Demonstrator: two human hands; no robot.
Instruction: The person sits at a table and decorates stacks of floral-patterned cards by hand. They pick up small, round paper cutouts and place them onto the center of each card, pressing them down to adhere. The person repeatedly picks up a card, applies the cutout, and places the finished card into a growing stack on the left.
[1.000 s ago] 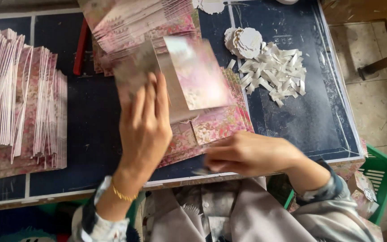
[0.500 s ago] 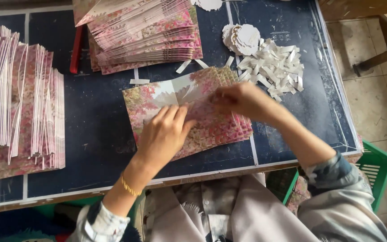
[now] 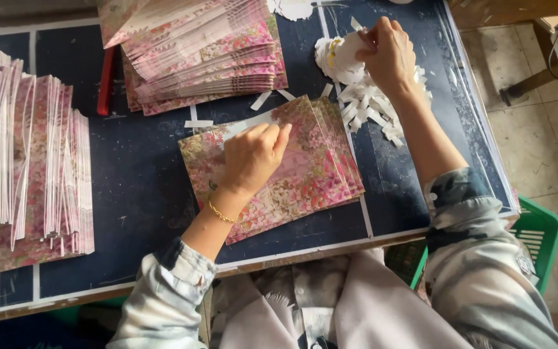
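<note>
- Your left hand [image 3: 253,155] lies flat, fingers loosely curled, on the floral sheets [image 3: 305,174] mid-bench.
- Your right hand [image 3: 389,55] pinches white paper discs [image 3: 340,55] near the bench's [image 3: 143,187] far right corner.

Flat paper packets with a pink floral print lie in three groups on the dark blue worktop [image 3: 143,187]. A small fanned stack of packets [image 3: 305,171] lies in the middle, under the left hand [image 3: 253,158]. A bigger fanned pile [image 3: 208,52] lies at the far edge. A long row of packets [image 3: 24,161] stands on the left side, white edges up. No signs or screens are visible.
</note>
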